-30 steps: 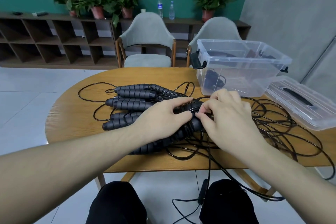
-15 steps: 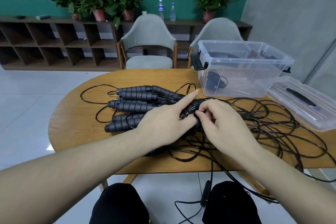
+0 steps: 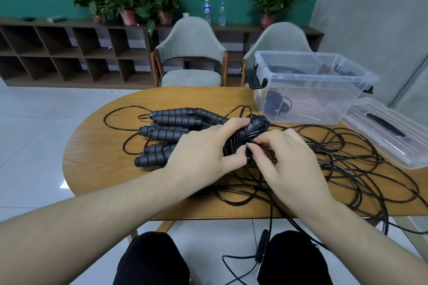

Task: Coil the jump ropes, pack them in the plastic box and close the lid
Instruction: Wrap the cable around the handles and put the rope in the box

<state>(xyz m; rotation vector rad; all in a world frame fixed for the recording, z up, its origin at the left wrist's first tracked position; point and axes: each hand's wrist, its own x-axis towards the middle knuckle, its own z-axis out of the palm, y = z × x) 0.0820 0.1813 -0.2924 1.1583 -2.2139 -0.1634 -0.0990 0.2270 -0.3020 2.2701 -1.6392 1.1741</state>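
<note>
Presently left hand point(image 3: 203, 152) grips a handle pair point(image 3: 252, 129) left of the box point(image 3: 310, 90); right hand point(image 3: 294, 159) pinches cord point(image 3: 347, 169). Cord likely light, springy, tangle-prone: hold by stiff ribbed handles.

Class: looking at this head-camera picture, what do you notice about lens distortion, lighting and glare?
Head view: wide-angle bending curves the shelf unit and table edge; soft, even light, only faint shadows under the left hand and right hand; mild glare on the clear plastic box and lid.
</note>
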